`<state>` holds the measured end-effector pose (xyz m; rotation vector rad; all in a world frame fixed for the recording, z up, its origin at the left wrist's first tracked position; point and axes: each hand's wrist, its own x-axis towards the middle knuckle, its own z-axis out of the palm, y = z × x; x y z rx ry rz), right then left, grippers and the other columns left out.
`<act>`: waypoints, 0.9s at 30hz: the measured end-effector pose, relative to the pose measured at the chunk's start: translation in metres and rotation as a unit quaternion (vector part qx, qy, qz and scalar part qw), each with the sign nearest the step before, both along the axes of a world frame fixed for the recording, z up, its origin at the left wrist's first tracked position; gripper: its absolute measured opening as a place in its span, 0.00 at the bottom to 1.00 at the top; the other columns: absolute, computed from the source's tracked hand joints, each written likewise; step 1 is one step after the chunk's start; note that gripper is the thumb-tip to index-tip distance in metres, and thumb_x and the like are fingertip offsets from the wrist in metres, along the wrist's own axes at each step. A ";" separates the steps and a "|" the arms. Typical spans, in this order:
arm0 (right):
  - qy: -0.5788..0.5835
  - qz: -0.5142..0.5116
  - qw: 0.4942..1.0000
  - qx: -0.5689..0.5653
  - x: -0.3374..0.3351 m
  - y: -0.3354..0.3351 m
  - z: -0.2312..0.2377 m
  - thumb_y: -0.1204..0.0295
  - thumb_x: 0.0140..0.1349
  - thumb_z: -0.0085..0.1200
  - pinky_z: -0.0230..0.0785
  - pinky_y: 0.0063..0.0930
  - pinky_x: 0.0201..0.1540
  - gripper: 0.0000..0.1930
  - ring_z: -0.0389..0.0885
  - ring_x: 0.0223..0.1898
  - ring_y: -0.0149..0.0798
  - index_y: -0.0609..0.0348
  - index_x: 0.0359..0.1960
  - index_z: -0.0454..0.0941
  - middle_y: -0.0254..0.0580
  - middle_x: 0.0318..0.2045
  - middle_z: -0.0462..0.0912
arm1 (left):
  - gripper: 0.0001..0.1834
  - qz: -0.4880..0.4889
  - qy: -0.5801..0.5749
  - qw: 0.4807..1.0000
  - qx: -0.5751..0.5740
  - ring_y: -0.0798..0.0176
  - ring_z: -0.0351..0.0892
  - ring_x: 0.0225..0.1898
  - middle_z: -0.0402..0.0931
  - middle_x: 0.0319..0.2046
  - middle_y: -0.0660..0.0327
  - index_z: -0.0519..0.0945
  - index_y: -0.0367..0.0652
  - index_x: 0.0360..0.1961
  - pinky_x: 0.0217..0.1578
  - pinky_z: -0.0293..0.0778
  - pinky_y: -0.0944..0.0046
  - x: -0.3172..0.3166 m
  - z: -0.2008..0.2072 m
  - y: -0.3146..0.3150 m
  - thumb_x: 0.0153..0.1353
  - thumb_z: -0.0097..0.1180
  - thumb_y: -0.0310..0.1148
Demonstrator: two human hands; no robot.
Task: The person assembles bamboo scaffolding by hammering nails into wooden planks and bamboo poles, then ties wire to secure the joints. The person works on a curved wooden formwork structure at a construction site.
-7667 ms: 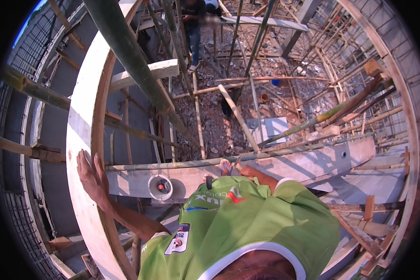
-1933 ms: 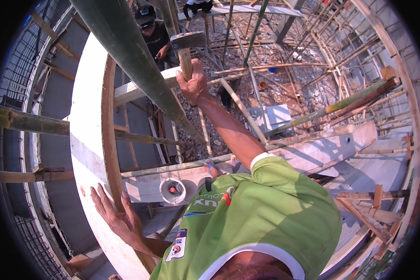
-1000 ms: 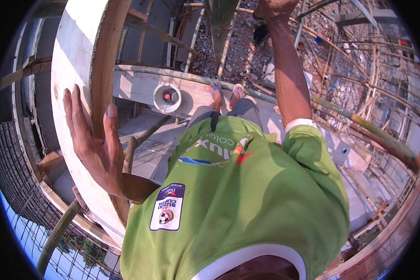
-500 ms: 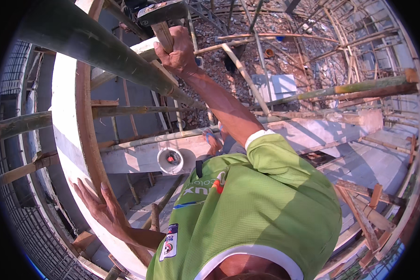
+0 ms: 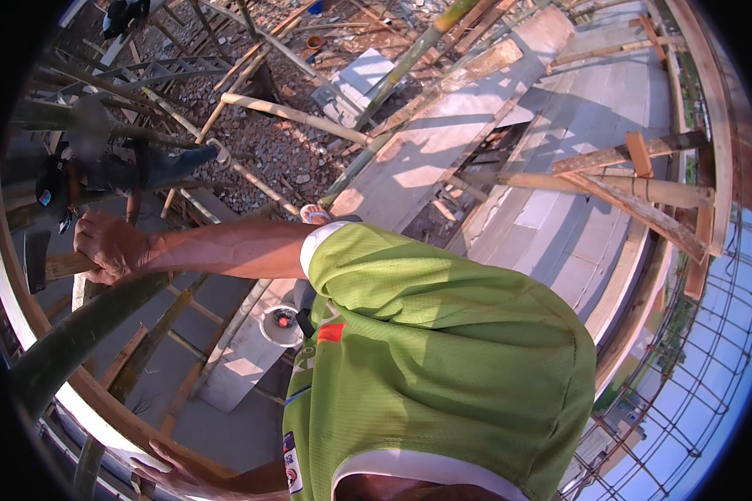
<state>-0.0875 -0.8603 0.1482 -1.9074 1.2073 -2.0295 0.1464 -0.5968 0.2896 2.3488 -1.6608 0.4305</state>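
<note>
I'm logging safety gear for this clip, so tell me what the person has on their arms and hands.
Both hands are bare, with no gloves: the right hand and the left hand. The forearms are uncovered too. A bright green short-sleeved shirt ends above the elbow in a white cuff; it carries a red mark and a small badge.

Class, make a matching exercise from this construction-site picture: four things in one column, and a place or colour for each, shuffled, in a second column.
Things:
1. hammer
2. shirt
3. left hand
4. small round container

Places or colours:
A. bright green
B. at the lower edge, on the curved wooden form
C. in the grip of the right hand
D. down below, by the person's waist

Pairs: 1-C, 2-A, 3-B, 4-D
</note>
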 end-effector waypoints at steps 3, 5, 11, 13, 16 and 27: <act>0.006 0.008 1.000 -0.002 0.004 -0.004 -0.004 0.66 0.43 0.66 0.68 0.43 0.41 0.19 0.74 0.41 0.50 0.60 0.33 0.73 0.48 0.36 0.73 | 0.38 0.006 -0.024 1.000 0.004 0.46 0.52 0.73 0.53 0.72 0.48 0.50 0.56 0.74 0.71 0.51 0.42 0.008 -0.006 -0.007 0.66 0.40 0.56; -0.015 0.015 1.000 -0.015 0.004 -0.003 -0.003 0.67 0.45 0.66 0.68 0.44 0.44 0.19 0.74 0.42 0.51 0.61 0.35 0.72 0.48 0.37 0.73 | 0.38 0.014 -0.045 0.999 0.006 0.46 0.51 0.73 0.53 0.72 0.48 0.48 0.56 0.74 0.72 0.49 0.42 0.013 -0.007 -0.009 0.67 0.39 0.55; -0.162 0.032 0.986 -0.031 -0.003 0.020 0.000 0.70 0.53 0.63 0.66 0.49 0.54 0.20 0.73 0.51 0.55 0.60 0.46 0.71 0.49 0.46 0.73 | 0.51 0.081 -0.135 0.987 -0.040 0.45 0.61 0.69 0.59 0.69 0.48 0.64 0.50 0.70 0.64 0.66 0.39 0.014 -0.011 -0.018 0.57 0.36 0.78; -0.191 0.039 0.981 -0.002 -0.017 0.042 -0.009 0.71 0.54 0.63 0.66 0.51 0.56 0.22 0.73 0.53 0.56 0.60 0.49 0.70 0.49 0.50 0.72 | 0.53 0.096 -0.164 0.981 -0.040 0.47 0.61 0.69 0.60 0.68 0.48 0.65 0.51 0.69 0.60 0.70 0.34 0.000 -0.007 -0.017 0.54 0.37 0.80; -0.265 0.129 0.949 0.110 -0.046 0.088 -0.047 0.71 0.57 0.61 0.70 0.43 0.47 0.20 0.78 0.45 0.51 0.61 0.50 0.70 0.48 0.45 0.76 | 0.44 0.035 -0.230 0.948 -0.217 0.48 0.58 0.71 0.60 0.68 0.48 0.67 0.51 0.68 0.62 0.69 0.36 -0.009 -0.005 -0.020 0.60 0.49 0.70; -0.027 -0.098 0.785 0.612 -0.188 0.231 -0.367 0.63 0.58 0.59 0.74 0.48 0.34 0.19 0.83 0.32 0.59 0.62 0.44 0.73 0.59 0.27 0.81 | 0.41 -0.134 0.299 0.912 -0.245 0.46 0.59 0.70 0.60 0.66 0.41 0.52 0.29 0.70 0.69 0.59 0.45 -0.131 -0.146 -0.109 0.67 0.54 0.44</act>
